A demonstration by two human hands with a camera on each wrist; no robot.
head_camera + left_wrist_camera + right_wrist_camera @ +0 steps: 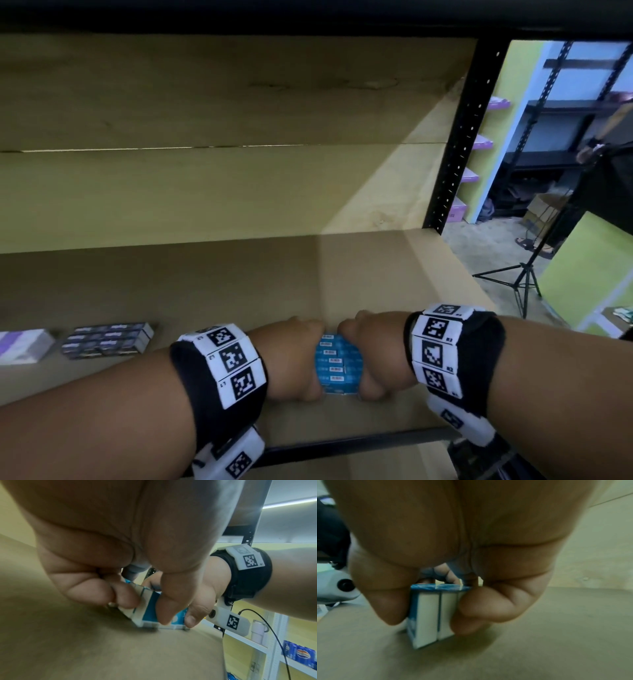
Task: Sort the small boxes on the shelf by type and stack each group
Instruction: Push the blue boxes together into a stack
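A block of several small blue boxes (338, 364) with white barcode labels stands on the brown shelf board (239, 281), near its front edge. My left hand (294, 359) grips the block's left side and my right hand (370, 356) grips its right side, fingers curled over the far edge. In the left wrist view, thumb and fingers of the left hand (145, 605) pinch the blue boxes (149, 614). In the right wrist view, the right hand (429, 615) clamps the blue-and-white boxes (428, 616) between thumb and fingers. A group of dark boxes (106, 340) lies at the left.
A white and purple box (24, 344) sits at the far left of the shelf. A black upright post (459, 137) bounds the shelf on the right. Beyond it stand a tripod (524, 277), a cardboard box (544, 209) and other racks.
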